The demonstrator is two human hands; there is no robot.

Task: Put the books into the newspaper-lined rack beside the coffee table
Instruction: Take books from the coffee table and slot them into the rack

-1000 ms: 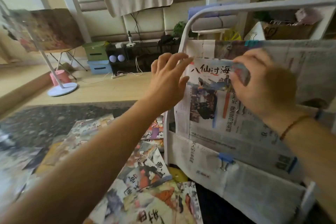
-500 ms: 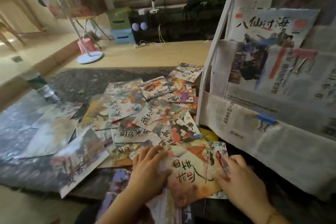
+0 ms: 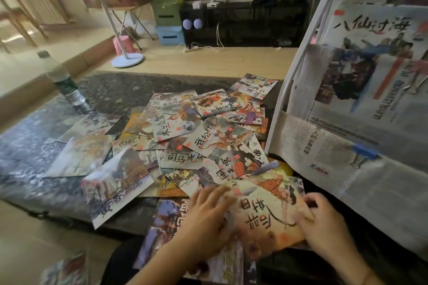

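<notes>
Both hands are on one book (image 3: 266, 213), the orange one at about 6 o'clock, at the near edge of the dark table (image 3: 115, 92). The left hand (image 3: 208, 213) lies on the book's left side with its fingers bent over the edge, holding it. The right hand (image 3: 324, 227) holds the right side, fingers curled on the cover. The book is tilted a bit and rests on other books.

Lots more books (image 3: 185, 136) lie spread in a messy pile in the middle of the table, overlapping each other. One with purple writing (image 3: 115, 185) hangs over the near edge at 8 o'clock.

The rack (image 3: 298, 71) stands at 3 o'clock, just beside the table. It has a white frame and newspaper (image 3: 324, 152) hung over it, held by a blue clip (image 3: 363, 152). One book (image 3: 375, 48) already sits in the top pocket, showing big black letters.

A water bottle (image 3: 64, 85) stands on the table at 10 o'clock. A white lamp stand (image 3: 127, 60) is on the floor at 11 o'clock
</notes>
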